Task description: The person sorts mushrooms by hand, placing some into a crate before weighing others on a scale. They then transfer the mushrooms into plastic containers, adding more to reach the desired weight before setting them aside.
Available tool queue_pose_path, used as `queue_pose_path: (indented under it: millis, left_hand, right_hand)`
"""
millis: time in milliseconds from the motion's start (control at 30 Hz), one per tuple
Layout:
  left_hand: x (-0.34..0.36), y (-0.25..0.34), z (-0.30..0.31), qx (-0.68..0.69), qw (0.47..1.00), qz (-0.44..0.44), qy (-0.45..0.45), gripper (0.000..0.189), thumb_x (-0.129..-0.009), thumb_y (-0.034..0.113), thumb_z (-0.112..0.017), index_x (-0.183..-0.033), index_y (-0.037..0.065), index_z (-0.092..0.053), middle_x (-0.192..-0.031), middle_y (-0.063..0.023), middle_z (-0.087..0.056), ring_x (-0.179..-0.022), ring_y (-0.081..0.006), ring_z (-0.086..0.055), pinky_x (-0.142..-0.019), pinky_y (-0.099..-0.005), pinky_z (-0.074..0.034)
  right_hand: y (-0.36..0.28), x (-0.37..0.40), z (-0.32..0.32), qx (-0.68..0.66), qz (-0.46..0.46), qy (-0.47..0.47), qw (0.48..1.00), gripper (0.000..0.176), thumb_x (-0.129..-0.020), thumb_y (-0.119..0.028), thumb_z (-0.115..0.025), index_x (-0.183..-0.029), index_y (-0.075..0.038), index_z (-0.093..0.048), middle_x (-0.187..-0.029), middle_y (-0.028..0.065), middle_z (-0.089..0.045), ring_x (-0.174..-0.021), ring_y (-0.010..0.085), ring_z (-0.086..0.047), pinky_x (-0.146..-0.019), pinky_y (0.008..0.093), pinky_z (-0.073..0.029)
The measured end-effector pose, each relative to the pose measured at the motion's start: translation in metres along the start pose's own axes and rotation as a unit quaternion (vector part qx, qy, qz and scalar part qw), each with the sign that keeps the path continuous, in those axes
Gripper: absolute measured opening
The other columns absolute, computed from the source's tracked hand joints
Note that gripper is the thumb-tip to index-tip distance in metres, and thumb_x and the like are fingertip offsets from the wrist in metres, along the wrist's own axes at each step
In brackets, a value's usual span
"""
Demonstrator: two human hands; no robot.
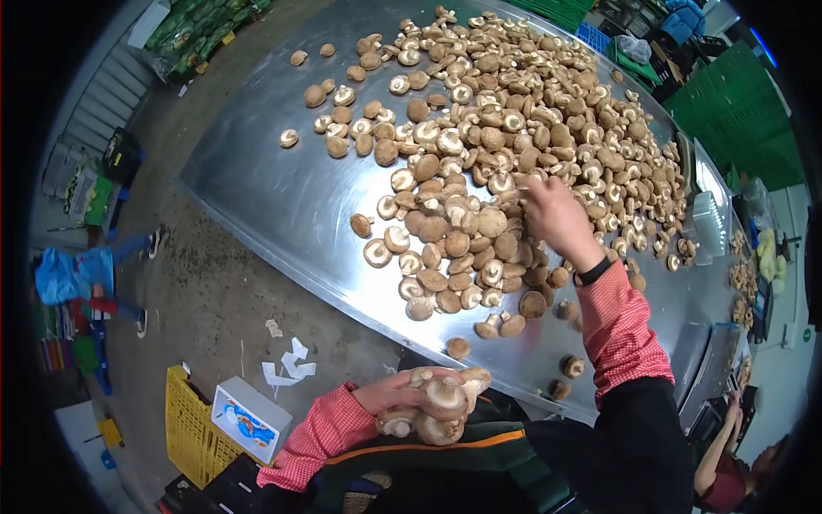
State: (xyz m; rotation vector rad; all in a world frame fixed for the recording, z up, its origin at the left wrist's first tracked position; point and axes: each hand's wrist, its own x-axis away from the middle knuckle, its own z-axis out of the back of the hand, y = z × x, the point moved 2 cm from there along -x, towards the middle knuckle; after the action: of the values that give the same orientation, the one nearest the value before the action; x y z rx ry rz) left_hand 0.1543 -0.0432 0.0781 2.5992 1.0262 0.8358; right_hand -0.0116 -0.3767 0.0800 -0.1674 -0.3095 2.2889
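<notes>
A large heap of brown shiitake mushrooms covers much of the steel table, with pale stems and undersides showing on many. My left hand is closed around a cluster of several mushrooms, held close to my body below the table's near edge. Over the middle of the heap, my right hand reaches down with its fingers curled among the mushrooms. Whatever lies between those fingertips is hidden.
A yellow crate and a white box stand on the floor at lower left, near white paper scraps. A person in blue is at far left, another person at lower right. Green crates stack at upper right.
</notes>
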Motion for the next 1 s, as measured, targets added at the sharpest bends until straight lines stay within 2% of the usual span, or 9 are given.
queue_pose_path:
  millis: [100,233,367,433,500,667,800,900,1000]
  left_hand:
    - [-0.013,0.004,-0.011,-0.01,0.999,0.041,0.028,0.074,-0.082,0.028,-0.071,-0.145,0.002,-0.042,-0.143,-0.0105,-0.048,-0.135,-0.0221,-0.046,-0.117,-0.0356,-0.032]
    - [-0.03,0.004,-0.013,-0.033,0.999,0.031,-0.004,0.074,-0.084,0.029,-0.069,-0.146,0.001,-0.04,-0.143,-0.0121,-0.048,-0.136,-0.0224,-0.046,-0.117,-0.0353,-0.032]
    - [-0.034,0.005,-0.015,-0.053,0.998,0.004,-0.032,0.062,-0.094,0.02,-0.06,-0.149,0.002,-0.038,-0.147,-0.0121,-0.046,-0.136,-0.022,-0.045,-0.117,-0.0346,-0.031]
    - [-0.035,0.003,-0.014,-0.014,0.999,0.015,-0.035,0.064,-0.094,0.022,-0.061,-0.149,0.002,-0.036,-0.147,-0.0124,-0.046,-0.136,-0.0226,-0.046,-0.117,-0.0351,-0.032]
    - [-0.043,-0.002,-0.01,0.021,0.998,0.03,-0.052,0.066,-0.093,0.024,-0.062,-0.15,0.001,-0.035,-0.147,-0.0128,-0.046,-0.136,-0.0229,-0.046,-0.117,-0.0354,-0.032]
    - [-0.06,0.016,-0.045,0.034,0.993,0.108,0.024,0.071,-0.091,0.023,-0.063,-0.15,-0.001,-0.032,-0.15,-0.0137,-0.043,-0.138,-0.0225,-0.044,-0.117,-0.0344,-0.032]
    - [-0.078,0.039,-0.073,-0.075,0.984,0.121,-0.104,0.072,-0.087,0.014,-0.059,-0.152,0.0,-0.03,-0.15,-0.0126,-0.042,-0.14,-0.0213,-0.04,-0.118,-0.0331,-0.028]
    - [-0.094,0.032,-0.075,-0.239,0.936,0.178,-0.188,0.076,-0.085,0.012,-0.064,-0.152,0.001,-0.031,-0.153,-0.0109,-0.04,-0.141,-0.0217,-0.038,-0.118,-0.0335,-0.027]
    - [-0.107,0.03,-0.088,-0.3,0.917,0.078,-0.253,0.063,-0.076,0.014,-0.073,-0.135,0.004,-0.057,-0.158,-0.0134,-0.033,-0.146,-0.0276,-0.033,-0.118,-0.0389,-0.025]
  right_hand:
    - [-0.043,-0.005,-0.014,0.107,-0.013,-0.161,0.981,0.039,-0.086,-0.042,-0.069,-0.114,-0.015,-0.063,-0.12,0.022,-0.055,-0.083,0.0362,-0.069,-0.076,0.0442,-0.057]
    - [-0.031,-0.015,-0.038,0.042,0.051,-0.087,0.994,0.044,-0.076,-0.041,-0.078,-0.108,-0.014,-0.065,-0.126,0.0275,-0.053,-0.083,0.0383,-0.069,-0.074,0.0435,-0.057]
    - [-0.002,0.014,-0.013,-0.173,-0.04,-0.031,0.984,0.052,-0.076,-0.04,-0.079,-0.116,-0.01,-0.066,-0.106,0.018,-0.056,-0.091,0.033,-0.065,-0.079,0.0423,-0.054]
    - [0.014,0.049,-0.001,-0.321,0.038,0.004,0.946,0.057,-0.075,-0.038,-0.082,-0.119,-0.007,-0.063,-0.107,0.0133,-0.056,-0.1,0.0283,-0.06,-0.09,0.0372,-0.05]
    - [-0.006,0.101,0.034,-0.494,0.07,-0.106,0.86,0.055,-0.073,-0.033,-0.085,-0.117,-0.009,-0.061,-0.113,0.0079,-0.057,-0.11,0.0249,-0.056,-0.096,0.0374,-0.046]
    - [-0.085,0.185,0.098,-0.322,0.22,-0.212,0.896,0.056,-0.078,-0.038,-0.082,-0.123,-0.013,-0.063,-0.12,0.0121,-0.051,-0.101,0.0293,-0.061,-0.074,0.0377,-0.055]
    - [-0.088,0.197,0.125,-0.298,0.243,-0.222,0.896,0.056,-0.081,-0.041,-0.079,-0.127,-0.014,-0.064,-0.123,0.0118,-0.051,-0.101,0.0272,-0.061,-0.075,0.0361,-0.055]
    - [-0.055,0.193,0.138,-0.469,0.239,-0.248,0.813,0.051,-0.081,-0.042,-0.079,-0.121,-0.011,-0.068,-0.118,0.0116,-0.054,-0.1,0.0275,-0.06,-0.082,0.0371,-0.052]
    - [0.002,0.168,0.116,-0.494,0.184,-0.096,0.844,0.037,-0.083,-0.029,-0.078,-0.109,-0.004,-0.069,-0.108,0.0087,-0.058,-0.102,0.0284,-0.056,-0.091,0.0405,-0.046]
